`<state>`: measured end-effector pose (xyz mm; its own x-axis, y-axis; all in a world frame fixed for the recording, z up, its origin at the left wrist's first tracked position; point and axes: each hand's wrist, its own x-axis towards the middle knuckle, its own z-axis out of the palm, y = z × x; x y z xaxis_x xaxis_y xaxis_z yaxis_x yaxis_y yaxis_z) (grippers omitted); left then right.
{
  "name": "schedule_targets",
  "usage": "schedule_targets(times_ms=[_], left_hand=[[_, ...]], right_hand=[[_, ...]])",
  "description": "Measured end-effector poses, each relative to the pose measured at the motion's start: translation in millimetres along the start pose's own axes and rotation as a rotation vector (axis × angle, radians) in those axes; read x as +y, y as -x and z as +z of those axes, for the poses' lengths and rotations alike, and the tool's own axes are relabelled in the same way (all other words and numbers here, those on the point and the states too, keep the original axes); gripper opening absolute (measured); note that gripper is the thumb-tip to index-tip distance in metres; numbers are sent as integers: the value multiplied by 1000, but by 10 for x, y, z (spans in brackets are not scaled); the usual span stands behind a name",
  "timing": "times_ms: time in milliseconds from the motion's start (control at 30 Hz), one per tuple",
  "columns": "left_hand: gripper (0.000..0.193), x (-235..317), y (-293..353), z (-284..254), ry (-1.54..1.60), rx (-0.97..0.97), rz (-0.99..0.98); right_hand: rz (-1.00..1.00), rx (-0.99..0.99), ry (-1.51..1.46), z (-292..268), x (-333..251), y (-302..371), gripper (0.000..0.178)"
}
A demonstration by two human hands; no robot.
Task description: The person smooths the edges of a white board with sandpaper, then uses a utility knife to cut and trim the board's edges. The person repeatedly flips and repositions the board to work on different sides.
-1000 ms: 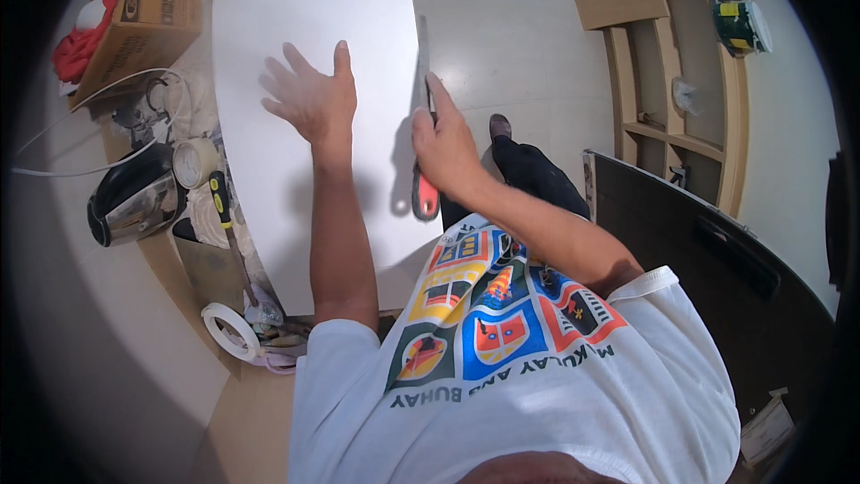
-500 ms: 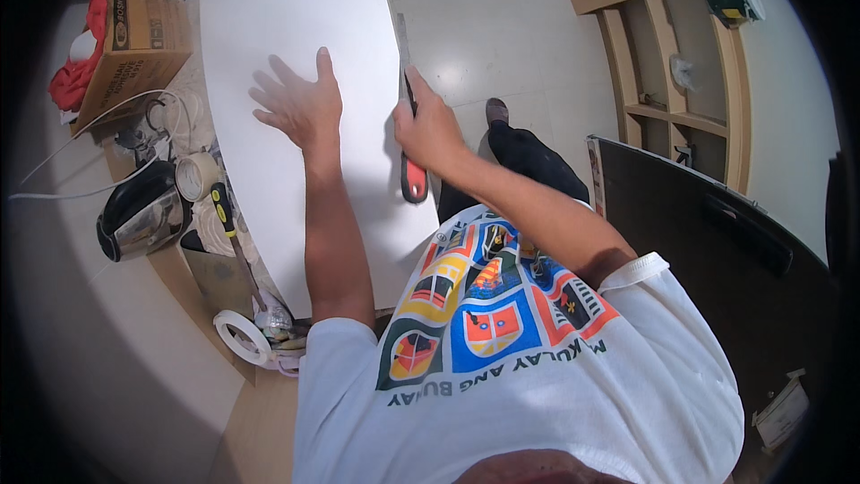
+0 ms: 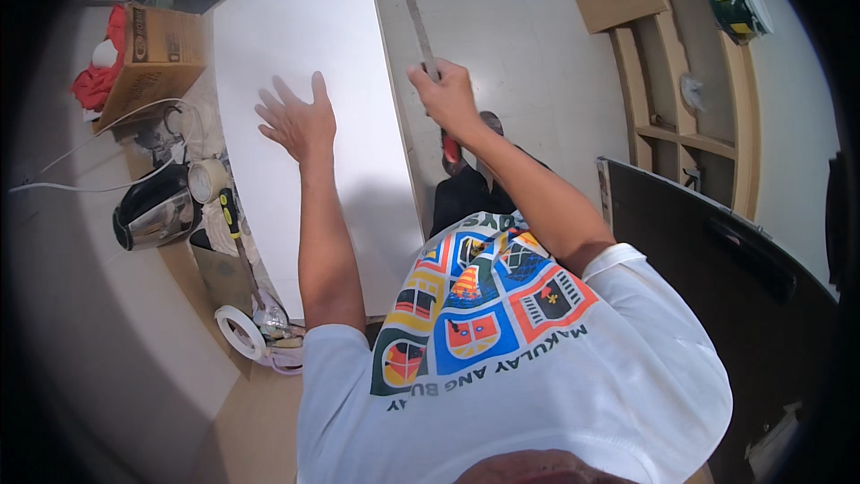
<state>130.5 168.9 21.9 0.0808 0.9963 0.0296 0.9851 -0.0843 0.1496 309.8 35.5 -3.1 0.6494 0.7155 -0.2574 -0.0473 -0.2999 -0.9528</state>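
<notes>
A large white board stretches away in front of me. My left hand rests on it, fingers spread wide and holding nothing. Off the board's right edge, my right hand is closed around a long flat metal file. Its narrow grey blade points away from me, apart from the board. The file's red and black handle shows below my fist, near my legs. Part of the file is hidden inside my grip.
Along the left stand a cardboard box, an electric kettle, a tape roll, a yellow-and-black-handled screwdriver and a white tape roll. A wooden shelf frame and a dark panel flank the right.
My right hand has lifted the file away from the board's right edge, moving it right. My left hand stays spread on the board. The whole view has shifted slightly.
</notes>
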Motion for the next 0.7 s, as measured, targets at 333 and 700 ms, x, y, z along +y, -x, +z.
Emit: schedule_targets(times_ms=[333, 700], left_hand=[[82, -272, -142, 238, -99, 64, -7], [79, -158, -43, 8, -55, 25, -18]], right_hand=[[-61, 161, 204, 688, -243, -270, 24], [-8, 115, 76, 599, -451, -324, 22]])
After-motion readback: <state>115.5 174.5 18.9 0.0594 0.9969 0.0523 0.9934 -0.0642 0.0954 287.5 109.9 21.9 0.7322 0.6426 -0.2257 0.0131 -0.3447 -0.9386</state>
